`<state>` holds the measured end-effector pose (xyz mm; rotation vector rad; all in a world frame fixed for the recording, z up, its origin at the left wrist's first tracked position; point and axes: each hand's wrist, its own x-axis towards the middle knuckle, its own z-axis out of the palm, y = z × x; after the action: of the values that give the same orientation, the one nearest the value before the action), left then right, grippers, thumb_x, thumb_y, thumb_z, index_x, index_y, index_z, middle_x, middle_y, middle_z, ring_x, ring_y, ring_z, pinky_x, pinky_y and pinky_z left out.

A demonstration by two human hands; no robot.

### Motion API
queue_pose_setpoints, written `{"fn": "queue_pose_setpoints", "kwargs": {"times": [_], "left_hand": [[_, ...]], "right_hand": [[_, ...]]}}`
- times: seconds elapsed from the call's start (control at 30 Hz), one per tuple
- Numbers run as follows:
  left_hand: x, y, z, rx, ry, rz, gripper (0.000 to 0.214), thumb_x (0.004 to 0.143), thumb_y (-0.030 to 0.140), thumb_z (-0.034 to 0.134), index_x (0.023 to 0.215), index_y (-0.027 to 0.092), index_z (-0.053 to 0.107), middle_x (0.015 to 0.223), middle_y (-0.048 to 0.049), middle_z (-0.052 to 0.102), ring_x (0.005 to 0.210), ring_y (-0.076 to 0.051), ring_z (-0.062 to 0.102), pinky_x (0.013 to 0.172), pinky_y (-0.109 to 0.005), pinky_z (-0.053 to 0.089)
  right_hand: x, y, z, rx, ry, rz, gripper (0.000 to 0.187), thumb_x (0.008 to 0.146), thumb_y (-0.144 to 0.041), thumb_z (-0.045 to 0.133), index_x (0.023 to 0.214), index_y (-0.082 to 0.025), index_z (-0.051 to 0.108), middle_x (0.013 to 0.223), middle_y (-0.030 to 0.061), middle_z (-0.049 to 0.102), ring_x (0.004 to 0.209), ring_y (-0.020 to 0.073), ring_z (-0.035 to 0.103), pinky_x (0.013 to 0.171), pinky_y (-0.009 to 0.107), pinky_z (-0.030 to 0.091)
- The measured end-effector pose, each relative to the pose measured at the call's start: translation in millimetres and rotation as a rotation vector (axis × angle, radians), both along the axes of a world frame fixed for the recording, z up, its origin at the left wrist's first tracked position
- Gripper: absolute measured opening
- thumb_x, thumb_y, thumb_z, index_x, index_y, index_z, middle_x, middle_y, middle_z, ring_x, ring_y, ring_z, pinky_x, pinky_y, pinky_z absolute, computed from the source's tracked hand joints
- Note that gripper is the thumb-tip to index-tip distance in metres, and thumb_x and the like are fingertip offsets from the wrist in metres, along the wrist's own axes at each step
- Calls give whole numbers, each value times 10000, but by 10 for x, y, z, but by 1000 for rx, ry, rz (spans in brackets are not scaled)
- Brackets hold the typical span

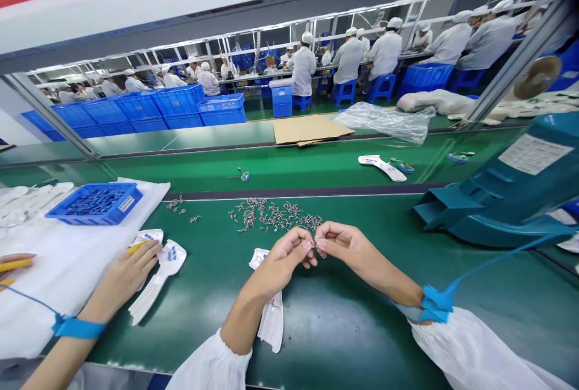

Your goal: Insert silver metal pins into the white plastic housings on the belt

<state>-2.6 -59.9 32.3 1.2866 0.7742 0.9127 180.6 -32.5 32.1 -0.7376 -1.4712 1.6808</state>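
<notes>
My left hand and my right hand meet fingertip to fingertip above the green table. Both are closed in a pinch around a tiny metal part, mostly covered by the fingers. A blue wrist strap circles my right wrist. Beneath my left forearm lies a white plastic shell, partly hidden by the arm. Just beyond my fingers, many small metal parts are scattered in a loose pile.
At left, a co-worker's hand touches white shells. A blue tray holds small blue pieces. A teal machine stands at right. The green conveyor carries a white shell and small assemblies. Cardboard lies behind.
</notes>
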Motion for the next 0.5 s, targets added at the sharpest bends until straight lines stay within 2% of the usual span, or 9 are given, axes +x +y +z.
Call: {"fn": "queue_pose_setpoints", "kwargs": {"times": [0.1,0.17,0.3,0.37,0.43,0.5], "left_hand": [[-13,5,-8,-42,-5,-24,320,932,509,533,923,192,487,795,-1,526,732,-122,530,701,-258,430],[-23,-3,1,-17,15,-2,331,921,520,548,924,193,500,799,0,521,751,-130,528,710,-260,430],[-52,-31,41,112,117,86,276,934,473,566,938,197,558,886,-6,544,854,-140,504,828,-267,405],[-61,-40,56,155,174,107,248,950,448,550,951,201,576,922,-11,568,879,-144,508,857,-268,398],[-56,-36,66,176,213,113,244,955,444,541,957,204,588,938,-15,594,892,-150,531,864,-270,411],[-42,-24,81,197,222,110,256,952,452,538,970,205,600,964,-28,621,922,-163,563,875,-276,431]], "right_hand": [[-13,-30,23,-121,56,32,297,814,-440,764,789,-177,627,710,-20,594,679,125,550,669,263,431],[-9,-40,21,-294,94,75,292,798,-406,783,746,-167,625,685,-23,574,655,113,531,651,250,427],[16,-25,-30,-673,185,148,250,753,-323,827,728,-152,645,660,-30,551,610,89,510,642,239,449],[8,-19,-69,-788,215,167,231,734,-296,840,756,-151,662,671,-29,556,615,87,522,647,236,458],[-18,-25,-90,-806,217,175,220,738,-290,836,766,-151,667,682,-23,565,625,89,534,654,238,463],[-25,-33,-55,-704,190,151,224,751,-314,824,767,-155,667,688,-17,575,635,96,541,665,243,466]]}}
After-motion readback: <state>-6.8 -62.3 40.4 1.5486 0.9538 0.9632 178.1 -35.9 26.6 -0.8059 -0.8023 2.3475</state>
